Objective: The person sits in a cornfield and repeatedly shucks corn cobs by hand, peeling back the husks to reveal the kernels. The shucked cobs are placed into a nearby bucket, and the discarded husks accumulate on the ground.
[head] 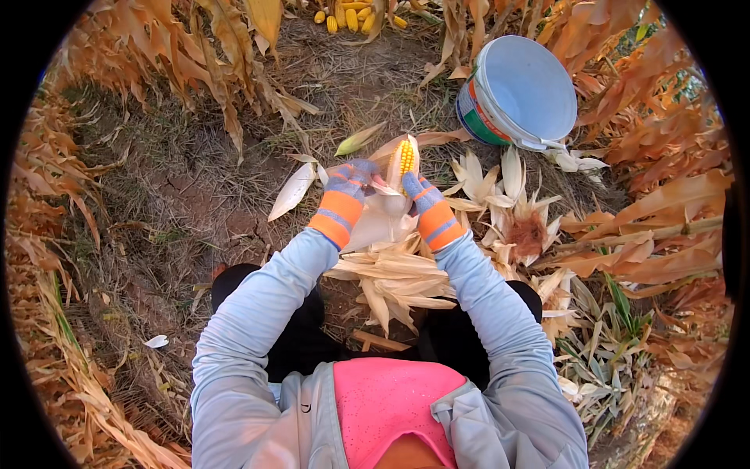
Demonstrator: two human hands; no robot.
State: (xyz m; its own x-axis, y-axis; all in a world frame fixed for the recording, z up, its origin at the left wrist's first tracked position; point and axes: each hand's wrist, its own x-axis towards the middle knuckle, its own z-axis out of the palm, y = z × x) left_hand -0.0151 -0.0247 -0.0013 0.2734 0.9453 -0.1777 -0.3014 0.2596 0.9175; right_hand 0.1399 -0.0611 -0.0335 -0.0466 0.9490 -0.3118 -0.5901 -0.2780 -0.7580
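Observation:
An ear of corn point(406, 157) stands nearly upright between my hands, its yellow kernels showing at the top and pale husk around its lower part. My right hand point(423, 196), in a grey and orange knit glove, grips the ear low on its right side. On the other side my left hand point(353, 186), gloved alike, has its fingers closed on a husk leaf point(384, 186) peeled out from the ear. Pale husk hangs below the ear. Under and between my forearms lies a heap of dry husks point(398, 275).
A white plastic bucket point(524, 88) sits tilted at the upper right, its visible inside bare. Several husked ears point(351, 17) lie on the ground at the top. Loose husks point(527, 228) spread to the right. Dry corn plants point(650, 117) flank both sides.

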